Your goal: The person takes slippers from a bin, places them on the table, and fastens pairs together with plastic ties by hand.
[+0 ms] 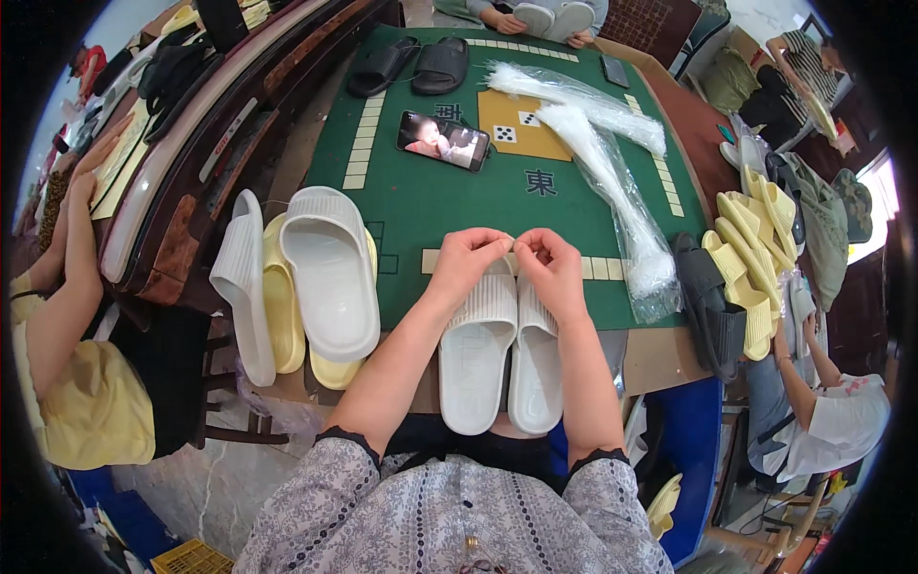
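A pair of pale grey slippers stands before me at the near edge of the green mat (382, 230), the left slipper (475, 378) and the right slipper (537, 378) side by side with toes pointing away. Over their toe straps, my left hand (469, 266) pinches thumb and finger together. My right hand (552, 271) makes the same pinch, its fingertips almost meeting the left ones. Whatever lies between the fingertips is too small to make out. Two transparent bags of thin white plastic strands, a far bag (579, 100) and a nearer bag (622, 215), lie beyond my right hand.
Grey slippers (330, 273) and yellow slippers (280, 306) stack at the left edge. Black slides (708, 306) and yellow slippers (751, 249) pile at the right. A lit phone (443, 141) and black slides (440, 67) lie farther back. Other people work around the table.
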`<state>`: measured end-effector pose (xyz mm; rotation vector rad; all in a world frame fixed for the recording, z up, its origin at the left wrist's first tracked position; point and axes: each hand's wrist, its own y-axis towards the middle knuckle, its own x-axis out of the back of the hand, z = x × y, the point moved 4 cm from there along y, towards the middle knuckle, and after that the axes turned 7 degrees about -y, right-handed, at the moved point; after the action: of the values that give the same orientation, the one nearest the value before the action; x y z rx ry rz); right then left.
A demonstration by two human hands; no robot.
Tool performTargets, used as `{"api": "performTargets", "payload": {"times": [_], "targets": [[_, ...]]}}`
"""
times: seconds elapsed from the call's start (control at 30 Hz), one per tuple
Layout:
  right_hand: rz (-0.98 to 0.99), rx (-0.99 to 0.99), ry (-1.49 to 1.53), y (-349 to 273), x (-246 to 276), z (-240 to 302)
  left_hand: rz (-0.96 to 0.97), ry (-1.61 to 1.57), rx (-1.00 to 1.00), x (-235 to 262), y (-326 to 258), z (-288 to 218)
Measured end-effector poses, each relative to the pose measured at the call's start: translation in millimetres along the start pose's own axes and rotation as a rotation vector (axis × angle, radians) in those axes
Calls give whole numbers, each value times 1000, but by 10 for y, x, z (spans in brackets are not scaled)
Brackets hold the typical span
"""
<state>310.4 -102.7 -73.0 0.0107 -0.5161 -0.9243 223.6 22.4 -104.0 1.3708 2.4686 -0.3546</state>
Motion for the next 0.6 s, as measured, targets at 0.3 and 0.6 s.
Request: {"api": "performTargets", "payload": {"times": [0.3, 0.6], "targets": [[-12, -21, -8, 2, 22, -24, -15, -26, -6, 11, 1, -22], [28, -26, -27, -9, -16, -34, -4, 6, 61, 15, -7, -32]]}}
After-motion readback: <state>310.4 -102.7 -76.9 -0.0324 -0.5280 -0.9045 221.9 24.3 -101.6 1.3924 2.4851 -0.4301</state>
